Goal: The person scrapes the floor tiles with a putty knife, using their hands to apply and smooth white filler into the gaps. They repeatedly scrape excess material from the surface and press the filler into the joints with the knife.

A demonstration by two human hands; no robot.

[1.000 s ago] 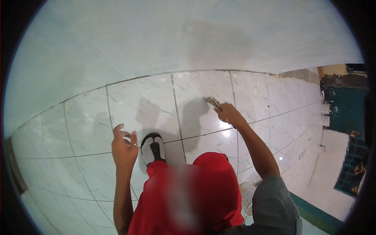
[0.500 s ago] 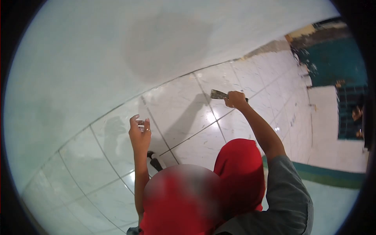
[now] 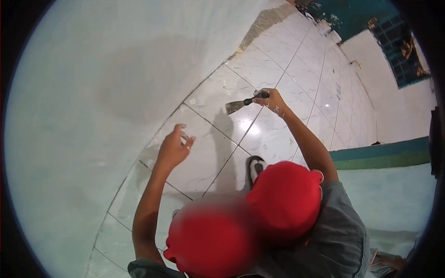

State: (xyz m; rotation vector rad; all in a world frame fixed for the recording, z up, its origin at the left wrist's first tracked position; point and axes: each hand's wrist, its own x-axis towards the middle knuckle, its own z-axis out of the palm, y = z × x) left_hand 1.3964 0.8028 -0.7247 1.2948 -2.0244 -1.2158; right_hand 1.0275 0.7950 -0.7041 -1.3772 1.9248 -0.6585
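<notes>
My right hand [image 3: 274, 102] is wrapped round the dark handle of a putty knife [image 3: 236, 107]. Its wide, stained blade points left above the tiled floor, with nothing visible on it that I can name. My left hand [image 3: 175, 147] is raised nearer the wall; its fingers are bent, thumb and fingers apart, and no object shows between them. Whitish smears mark both hands. The pale green wall [image 3: 92, 88] rises to the left of my hands, meeting the floor [image 3: 204, 148] along a dark seam.
My red-covered knees [image 3: 287, 201] fill the lower middle, with a sandaled foot [image 3: 255, 169] below. A bare grey patch [image 3: 266, 25] lies at the wall's base further off. A green-striped wall [image 3: 384, 155] stands to the right, a dark lattice opening [image 3: 394, 51] beyond.
The view has turned and shifted along the wall. The putty knife has tilted, its blade now angling down to the left. My left hand has swung over, fingers now bent toward the right.
</notes>
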